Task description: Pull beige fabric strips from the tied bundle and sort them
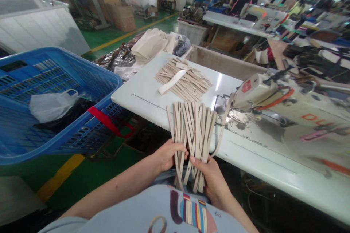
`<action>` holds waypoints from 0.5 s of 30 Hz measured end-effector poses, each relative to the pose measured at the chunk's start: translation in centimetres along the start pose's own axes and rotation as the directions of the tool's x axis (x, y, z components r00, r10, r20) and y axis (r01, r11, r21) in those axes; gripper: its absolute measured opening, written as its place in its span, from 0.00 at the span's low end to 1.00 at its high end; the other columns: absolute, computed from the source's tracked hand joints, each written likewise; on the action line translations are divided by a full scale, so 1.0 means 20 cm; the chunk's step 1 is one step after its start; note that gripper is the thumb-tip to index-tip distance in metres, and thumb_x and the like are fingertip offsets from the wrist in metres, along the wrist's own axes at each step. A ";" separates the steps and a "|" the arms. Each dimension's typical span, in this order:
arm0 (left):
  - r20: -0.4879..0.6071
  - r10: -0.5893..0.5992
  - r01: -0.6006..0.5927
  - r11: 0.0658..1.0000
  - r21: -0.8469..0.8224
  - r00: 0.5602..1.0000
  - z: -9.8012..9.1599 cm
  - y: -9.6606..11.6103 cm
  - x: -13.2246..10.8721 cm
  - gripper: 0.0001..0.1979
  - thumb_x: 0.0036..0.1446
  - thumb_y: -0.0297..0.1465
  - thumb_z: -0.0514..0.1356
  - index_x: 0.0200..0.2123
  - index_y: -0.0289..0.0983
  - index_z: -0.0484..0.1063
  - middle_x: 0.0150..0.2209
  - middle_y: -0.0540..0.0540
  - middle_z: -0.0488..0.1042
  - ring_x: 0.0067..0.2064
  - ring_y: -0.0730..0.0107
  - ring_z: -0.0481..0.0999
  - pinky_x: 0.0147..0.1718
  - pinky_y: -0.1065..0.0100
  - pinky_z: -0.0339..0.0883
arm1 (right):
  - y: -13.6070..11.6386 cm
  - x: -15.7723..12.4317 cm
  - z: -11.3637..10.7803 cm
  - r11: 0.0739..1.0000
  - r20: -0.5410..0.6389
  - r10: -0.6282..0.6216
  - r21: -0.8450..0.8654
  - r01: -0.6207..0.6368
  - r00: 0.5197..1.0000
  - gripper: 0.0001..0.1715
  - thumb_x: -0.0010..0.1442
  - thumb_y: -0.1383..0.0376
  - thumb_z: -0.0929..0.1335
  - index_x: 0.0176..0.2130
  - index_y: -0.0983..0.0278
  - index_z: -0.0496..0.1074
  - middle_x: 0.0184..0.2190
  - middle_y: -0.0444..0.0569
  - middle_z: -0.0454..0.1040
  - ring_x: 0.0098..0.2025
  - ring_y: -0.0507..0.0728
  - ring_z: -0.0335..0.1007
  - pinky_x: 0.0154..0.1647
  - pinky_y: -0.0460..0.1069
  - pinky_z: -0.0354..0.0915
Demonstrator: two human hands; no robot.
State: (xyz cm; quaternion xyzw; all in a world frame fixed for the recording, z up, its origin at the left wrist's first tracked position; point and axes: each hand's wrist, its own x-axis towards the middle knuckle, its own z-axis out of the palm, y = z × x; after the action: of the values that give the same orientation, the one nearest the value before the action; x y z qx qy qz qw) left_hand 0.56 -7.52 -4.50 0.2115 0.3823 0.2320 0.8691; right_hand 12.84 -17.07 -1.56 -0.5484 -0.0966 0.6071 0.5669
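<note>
Both my hands grip a loose bundle of narrow beige fabric strips [194, 125] at the table's front edge. My left hand [171, 156] closes round the left part of the bundle, thumb across it. The right part is in my right hand [210, 174], thumb on top and fingers hidden behind. The strips' upper ends fan out over the white table [142, 98], and their lower ends hang near my lap. Beyond them lies a flat pile of similar strips [188, 83], with a wider pale strip [173, 82] across it.
A sewing machine [262, 94] stands on the table to the right, a beige strip hanging by its needle area. At left is a blue plastic basket [109, 80] holding bags. Beige fabric pieces [151, 43] lie behind the table. A person [244, 2] sits farther back.
</note>
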 end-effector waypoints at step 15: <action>0.105 0.148 -0.169 0.959 0.228 0.983 0.01 -0.01 -0.01 0.16 0.38 0.32 0.75 0.29 0.28 0.77 0.25 0.45 0.73 0.24 0.75 0.67 0.22 0.73 0.59 | 0.03 0.02 0.00 0.994 -0.054 -0.048 -0.102 0.042 0.997 0.29 0.38 0.57 0.83 0.38 0.66 0.77 0.33 0.52 0.82 0.38 0.62 0.78 0.49 0.58 0.71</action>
State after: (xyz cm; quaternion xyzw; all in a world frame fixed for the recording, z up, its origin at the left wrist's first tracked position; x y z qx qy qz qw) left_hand 0.65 -7.76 -4.35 0.3531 0.3509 0.2446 0.8321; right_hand 12.67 -16.95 -2.17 -0.5909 -0.1235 0.5728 0.5545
